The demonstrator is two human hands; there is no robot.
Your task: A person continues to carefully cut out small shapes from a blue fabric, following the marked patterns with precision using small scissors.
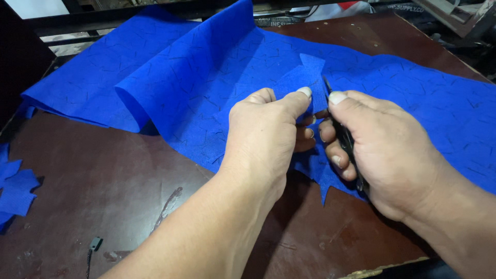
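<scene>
A large sheet of bright blue patterned fabric (pixel 196 77) lies across a dark brown table (pixel 103 191), with a raised fold at its left part. My left hand (pixel 263 134) pinches a small raised flap of the blue fabric (pixel 305 75) between thumb and fingers. My right hand (pixel 382 150) grips a slim black cutting tool (pixel 345 139), its tip pointing up against the flap's right edge. The fabric's near edge below my hands is jagged, with pointed cut shapes.
Cut blue fabric pieces (pixel 15 188) lie at the table's left edge. A small dark object (pixel 95 243) with a thin cord rests near the front. Dark frames and clutter stand beyond the table's far edge.
</scene>
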